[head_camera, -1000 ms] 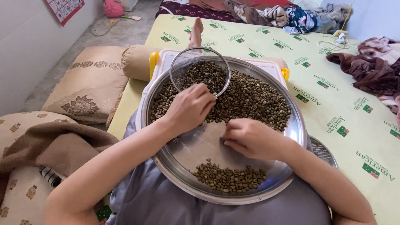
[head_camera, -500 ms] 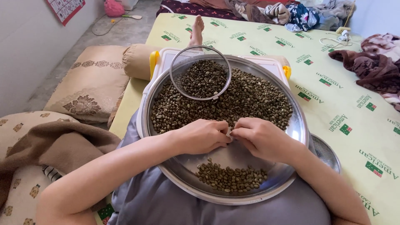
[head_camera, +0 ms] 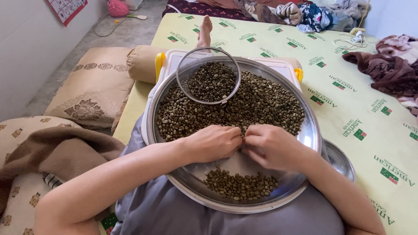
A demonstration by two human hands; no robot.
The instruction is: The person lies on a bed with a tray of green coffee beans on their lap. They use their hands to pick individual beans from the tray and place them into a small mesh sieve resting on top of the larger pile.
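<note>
A wide round steel tray (head_camera: pixel 310 130) is carried on the lap, and greenish-brown dried beans are being sorted in it. The step in hand is judged to be picking: beans are being drawn from the large heap (head_camera: pixel 261 102), which fills the far half of the tray, toward the small heap (head_camera: pixel 240 185) at the near rim.

The left hand (head_camera: pixel 214 142) and the right hand (head_camera: pixel 271 146) are met at the tray's middle, on the near edge of the large heap, fingertips touching. Both are curled and pinched over beans; whether any single bean is actually gripped cannot be told.

The next move is judged to call for a fine pinch and a short pull toward the near rim, without the two heaps being mixed.

Counted: two hands, two heaps, one tray, one round wire-mesh sieve (head_camera: pixel 208 76) resting on the heap at the far left rim, with beans in it. A second steel rim (head_camera: pixel 340 159) is seen under the tray's right edge. The beans are too many to count.
</note>
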